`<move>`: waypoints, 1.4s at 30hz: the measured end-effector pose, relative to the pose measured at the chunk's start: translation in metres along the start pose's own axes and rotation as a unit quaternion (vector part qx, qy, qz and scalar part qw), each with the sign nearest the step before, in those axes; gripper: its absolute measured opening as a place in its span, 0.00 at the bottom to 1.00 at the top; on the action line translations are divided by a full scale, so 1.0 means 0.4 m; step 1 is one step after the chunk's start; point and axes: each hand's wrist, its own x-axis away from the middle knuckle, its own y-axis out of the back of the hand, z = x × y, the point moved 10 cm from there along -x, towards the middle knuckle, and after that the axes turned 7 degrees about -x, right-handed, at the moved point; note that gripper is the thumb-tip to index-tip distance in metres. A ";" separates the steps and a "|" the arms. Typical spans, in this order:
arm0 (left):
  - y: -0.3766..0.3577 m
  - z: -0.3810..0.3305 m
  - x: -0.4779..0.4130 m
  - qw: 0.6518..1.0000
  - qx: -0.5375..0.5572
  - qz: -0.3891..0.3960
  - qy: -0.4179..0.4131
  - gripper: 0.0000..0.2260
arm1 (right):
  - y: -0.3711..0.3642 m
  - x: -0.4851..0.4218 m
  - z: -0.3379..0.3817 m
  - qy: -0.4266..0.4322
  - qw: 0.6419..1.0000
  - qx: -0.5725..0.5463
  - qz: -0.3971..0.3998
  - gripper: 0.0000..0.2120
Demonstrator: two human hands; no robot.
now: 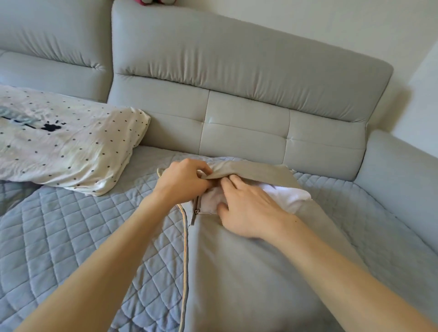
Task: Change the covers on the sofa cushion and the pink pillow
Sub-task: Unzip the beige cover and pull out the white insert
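Note:
A grey-beige cushion cover (248, 267) lies on the sofa seat in front of me, its zipped end open toward the backrest. The white cushion insert (289, 197) shows through that opening. My left hand (182, 182) pinches the upper edge of the opening and lifts the fabric flap (256, 171). My right hand (246, 211) lies on the insert with its fingers reaching into the opening. The metal zipper pull (193, 216) hangs at the left end of the opening. A white pillow with dark dots (61, 142) rests on the seat at the left.
A blue-grey quilted throw (71, 237) covers the seat. The grey sofa backrest (237, 78) runs behind, and an armrest (403, 170) rises at the right. Something pink (142, 2) peeks over the backrest top.

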 end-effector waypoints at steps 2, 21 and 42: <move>0.002 -0.020 -0.001 0.999 -0.032 -0.019 -0.021 0.13 | -0.022 -0.026 -0.013 -0.030 0.999 -0.006 0.045 0.23; -0.091 -0.044 0.019 0.995 0.045 -0.048 0.069 0.16 | 0.012 -0.020 -0.037 -0.019 0.989 0.082 -0.123 0.14; -0.153 -0.235 -0.041 0.989 0.116 0.065 0.061 0.22 | 0.085 0.345 -0.304 -0.009 0.904 -0.145 -0.403 0.18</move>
